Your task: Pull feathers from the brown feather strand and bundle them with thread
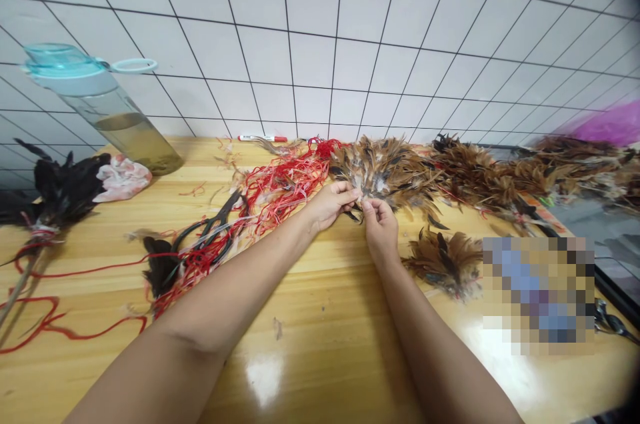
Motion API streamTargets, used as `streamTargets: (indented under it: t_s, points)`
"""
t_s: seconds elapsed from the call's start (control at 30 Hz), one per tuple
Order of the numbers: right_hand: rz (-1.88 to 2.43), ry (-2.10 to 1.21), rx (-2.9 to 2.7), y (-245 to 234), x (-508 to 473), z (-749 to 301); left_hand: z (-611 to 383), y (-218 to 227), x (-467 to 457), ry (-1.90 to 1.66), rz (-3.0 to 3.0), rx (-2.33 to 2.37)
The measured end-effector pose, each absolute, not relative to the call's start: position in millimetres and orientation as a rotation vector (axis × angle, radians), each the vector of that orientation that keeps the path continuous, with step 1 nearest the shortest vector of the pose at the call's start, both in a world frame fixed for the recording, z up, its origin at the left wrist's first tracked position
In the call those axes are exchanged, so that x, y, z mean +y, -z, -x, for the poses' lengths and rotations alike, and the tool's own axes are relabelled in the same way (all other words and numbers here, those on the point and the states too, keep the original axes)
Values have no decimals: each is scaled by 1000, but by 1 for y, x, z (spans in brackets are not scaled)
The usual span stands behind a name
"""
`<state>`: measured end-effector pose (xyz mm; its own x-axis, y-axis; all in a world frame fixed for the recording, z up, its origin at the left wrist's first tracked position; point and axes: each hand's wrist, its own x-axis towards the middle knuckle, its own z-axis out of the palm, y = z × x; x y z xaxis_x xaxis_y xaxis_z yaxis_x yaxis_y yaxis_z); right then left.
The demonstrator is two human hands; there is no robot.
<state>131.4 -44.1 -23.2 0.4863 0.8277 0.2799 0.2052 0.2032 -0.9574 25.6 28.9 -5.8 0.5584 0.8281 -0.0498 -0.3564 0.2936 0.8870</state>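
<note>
On a varnished wooden table, the left hand and right hand are pinching a bunch of brown chicken feathers between their fingertips. Black scissors are lying leftward among tangled red string, and a water bottle is standing near the tiled wall.

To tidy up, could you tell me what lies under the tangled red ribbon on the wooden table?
Black-handled scissors and black feathers show partly; the densest strands hide anything else.
</note>
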Motion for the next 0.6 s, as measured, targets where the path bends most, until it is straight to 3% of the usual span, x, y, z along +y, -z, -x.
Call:
streamTargets:
  t_s: [0.23,0.6]
  points:
    - [1326,-633,-1029,28,-40,-134,-21,3,32,-822,-1466,644]
    - [1212,-835,-1003,30,-37,-140,-22,7,33,-799,-1345,571]
